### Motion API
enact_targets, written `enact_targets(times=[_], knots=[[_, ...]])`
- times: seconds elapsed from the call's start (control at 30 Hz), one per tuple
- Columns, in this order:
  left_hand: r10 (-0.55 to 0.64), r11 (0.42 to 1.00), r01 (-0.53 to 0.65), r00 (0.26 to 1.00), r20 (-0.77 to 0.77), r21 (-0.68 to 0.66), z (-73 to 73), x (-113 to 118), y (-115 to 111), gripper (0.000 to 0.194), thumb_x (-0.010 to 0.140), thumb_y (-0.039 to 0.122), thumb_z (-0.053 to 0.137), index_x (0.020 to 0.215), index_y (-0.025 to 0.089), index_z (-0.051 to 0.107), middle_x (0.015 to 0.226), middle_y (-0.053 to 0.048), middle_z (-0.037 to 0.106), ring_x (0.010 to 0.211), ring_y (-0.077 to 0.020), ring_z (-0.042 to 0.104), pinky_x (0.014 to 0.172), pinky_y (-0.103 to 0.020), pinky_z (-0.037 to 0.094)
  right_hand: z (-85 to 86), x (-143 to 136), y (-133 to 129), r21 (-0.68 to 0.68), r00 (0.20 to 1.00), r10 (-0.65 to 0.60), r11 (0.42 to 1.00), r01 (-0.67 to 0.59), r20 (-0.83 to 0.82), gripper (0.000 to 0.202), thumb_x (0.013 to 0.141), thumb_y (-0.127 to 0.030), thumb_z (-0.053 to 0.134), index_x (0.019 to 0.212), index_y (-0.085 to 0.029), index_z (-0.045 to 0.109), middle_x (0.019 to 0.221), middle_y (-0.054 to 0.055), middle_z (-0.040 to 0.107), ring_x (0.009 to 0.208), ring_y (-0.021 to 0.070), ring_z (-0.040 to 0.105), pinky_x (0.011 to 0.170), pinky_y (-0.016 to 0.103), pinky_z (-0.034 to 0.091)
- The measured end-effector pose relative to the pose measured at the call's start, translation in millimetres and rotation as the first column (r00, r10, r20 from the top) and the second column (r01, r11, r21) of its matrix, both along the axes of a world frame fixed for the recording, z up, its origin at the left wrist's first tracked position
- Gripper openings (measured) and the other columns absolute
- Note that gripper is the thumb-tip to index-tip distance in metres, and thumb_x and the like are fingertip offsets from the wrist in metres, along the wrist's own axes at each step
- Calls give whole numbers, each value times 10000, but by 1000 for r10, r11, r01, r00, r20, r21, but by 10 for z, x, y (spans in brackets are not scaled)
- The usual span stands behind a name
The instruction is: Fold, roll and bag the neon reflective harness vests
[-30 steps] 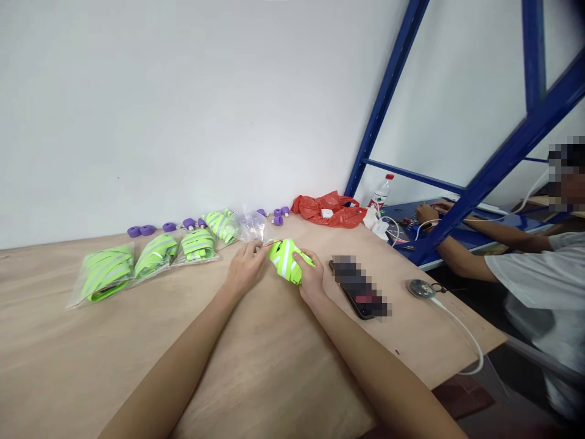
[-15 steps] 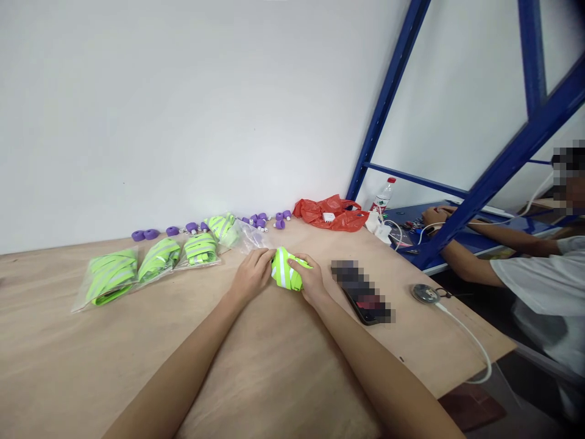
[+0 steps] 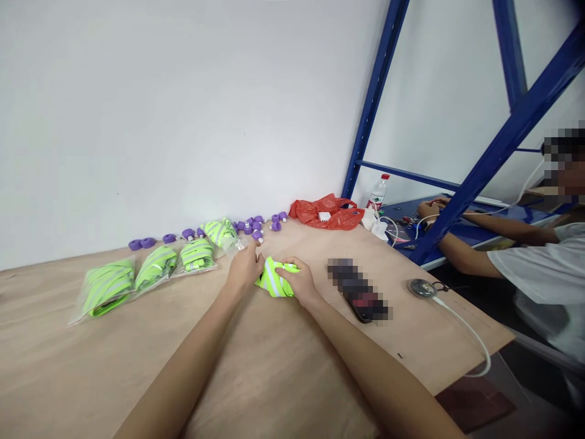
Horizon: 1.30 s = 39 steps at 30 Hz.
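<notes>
My right hand [image 3: 301, 281] is closed round a folded bundle of neon yellow-green reflective strap [image 3: 275, 281] with pale silvery stripes, just above the brown table. My left hand [image 3: 245, 266] is beside the bundle's left end, fingers bent round the edge of a clear plastic bag [image 3: 236, 246]; most of that bag is hidden behind the hand. Further left, similar bundles lie in clear bags: one large bagged bundle [image 3: 109, 286], a middle one [image 3: 156, 268] and a smaller one [image 3: 197, 255]. Another striped bundle [image 3: 220, 233] rests behind them, near the wall.
Several purple caps [image 3: 147, 242] line the wall. A red plastic bag [image 3: 326, 212] with a white charger [image 3: 324, 216] lies at the back. To the right are a phone [image 3: 359, 291], a round device on a cable [image 3: 423, 289], a bottle [image 3: 378, 194], blue rack posts and a co-worker's arms [image 3: 475, 259].
My left hand has left the bundle's side and reached the clear bag, which has been drawn in from the table. The bundle in my right hand has shifted slightly left and down.
</notes>
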<state>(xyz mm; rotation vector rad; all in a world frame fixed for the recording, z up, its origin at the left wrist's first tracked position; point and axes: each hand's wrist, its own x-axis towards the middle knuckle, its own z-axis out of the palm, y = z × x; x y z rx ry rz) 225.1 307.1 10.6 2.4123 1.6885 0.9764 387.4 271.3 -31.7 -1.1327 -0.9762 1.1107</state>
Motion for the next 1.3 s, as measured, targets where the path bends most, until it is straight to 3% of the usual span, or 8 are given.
enact_targets(times=[0.13, 0.37, 0.6, 0.8, 0.9, 1.13, 1.23, 1.3], knots=[[-3, 1000, 3, 997, -80, 0, 38, -5, -13, 143, 908, 202, 502, 817, 190, 611, 723, -59, 658, 661, -222, 614, 598, -293, 363, 13, -6, 6, 24, 999, 8, 1000, -9, 46, 260, 557, -310, 796, 747, -191, 665, 711, -37, 620, 696, 156, 542, 668, 267, 424], [-149, 978, 169, 977, -153, 125, -67, 70, -140, 228, 959, 180, 439, 782, 197, 583, 809, -61, 614, 715, -195, 563, 606, -288, 341, 56, 36, -15, 43, 1000, 0, 999, -1, 23, 237, 530, -277, 818, 710, -190, 691, 719, -28, 654, 705, 160, 555, 678, 268, 439], [-248, 919, 278, 959, -137, 280, -127, 115, -228, 297, 999, 272, 468, 748, 202, 611, 796, -72, 645, 796, -216, 554, 742, -340, 371, 63, 144, 66, 16, 956, -163, 985, 172, -244, 357, 556, -355, 839, 823, -201, 659, 739, -25, 671, 686, 168, 613, 635, 272, 473], [-327, 890, 318, 944, -28, 325, -178, 228, -298, 179, 982, 249, 493, 910, 193, 647, 907, -84, 683, 883, -221, 586, 781, -340, 415, 113, 279, 87, -22, 882, -144, 988, 150, -449, 408, 567, -353, 864, 878, -198, 649, 738, 4, 716, 633, 185, 660, 570, 280, 501], [-350, 895, 321, 936, 43, 309, -192, 211, -308, 243, 1002, 294, 448, 901, 180, 637, 927, -96, 679, 894, -204, 607, 785, -317, 449, 124, 281, 75, -23, 855, -117, 992, 122, -506, 415, 576, -341, 874, 902, -197, 660, 791, 25, 749, 664, 204, 692, 578, 289, 526], [-320, 943, 314, 947, 42, 109, -255, -58, -185, 560, 1004, 403, 402, 482, 206, 439, 469, 8, 441, 454, -133, 429, 522, -286, 339, 139, 301, 58, -14, 812, -65, 997, 70, -579, 393, 612, -318, 864, 933, -211, 665, 857, 40, 775, 741, 249, 736, 627, 332, 572], [-347, 938, 347, 938, -2, -2, -274, -113, -157, 576, 1010, 449, 391, 530, 191, 578, 564, -30, 592, 560, -166, 560, 610, -294, 428, 128, 309, 66, -9, 802, -54, 998, 60, -595, 375, 622, -309, 854, 934, -215, 666, 875, 44, 781, 762, 253, 740, 640, 337, 577], [-386, 922, 384, 922, -30, -60, -283, -103, -169, 542, 1022, 464, 363, 724, 195, 728, 858, -76, 729, 846, -221, 662, 808, -330, 485, 120, 310, 76, -6, 800, -47, 998, 55, -599, 367, 625, -307, 850, 929, -214, 668, 863, 41, 781, 767, 251, 739, 640, 329, 574]])
